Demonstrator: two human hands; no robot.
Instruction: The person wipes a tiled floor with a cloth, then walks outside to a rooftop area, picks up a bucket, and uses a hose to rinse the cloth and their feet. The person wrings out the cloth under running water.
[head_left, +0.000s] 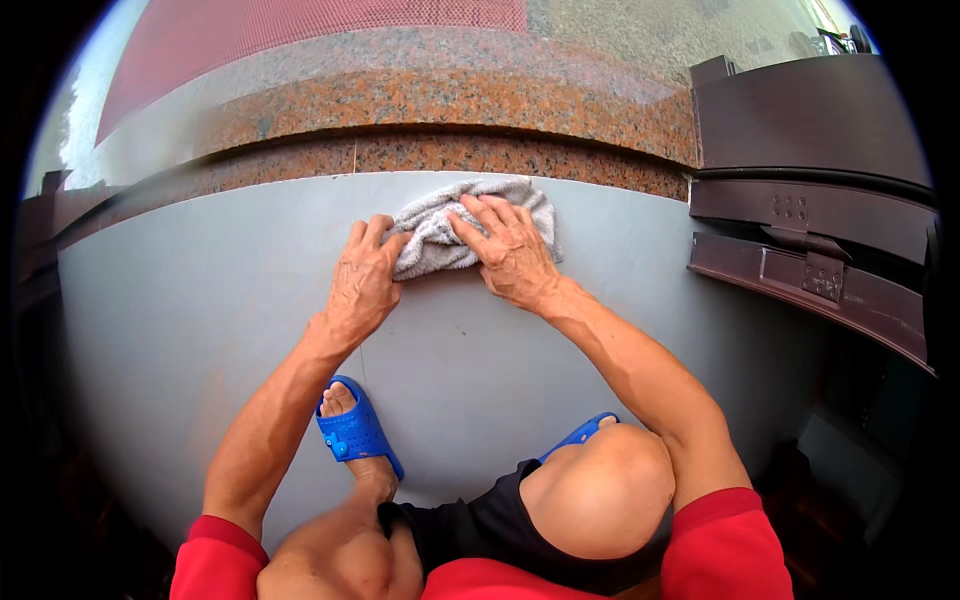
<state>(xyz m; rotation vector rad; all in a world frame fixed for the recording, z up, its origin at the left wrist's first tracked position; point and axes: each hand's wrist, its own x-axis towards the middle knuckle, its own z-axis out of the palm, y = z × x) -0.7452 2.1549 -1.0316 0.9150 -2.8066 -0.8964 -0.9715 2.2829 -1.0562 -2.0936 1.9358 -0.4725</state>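
Note:
A crumpled light grey cloth (435, 251) lies on the smooth grey floor (255, 292), close to the speckled brown stone step. At the cloth's left end is my left hand (367, 262), its thumb and fingers pinching the edge. My right hand (514, 247) rests on top of the cloth's right half, fingers bent and pressed into its folds. The fabric bunches between the two hands. Small dark specks show on the floor below the cloth.
Beyond the floor runs a speckled stone threshold (450, 94), with a red mesh mat (337, 19) outside. A dark brown metal door frame (810, 120) with hinges stands on the right. My feet in blue plastic sandals (360, 427) are on the floor near my knees.

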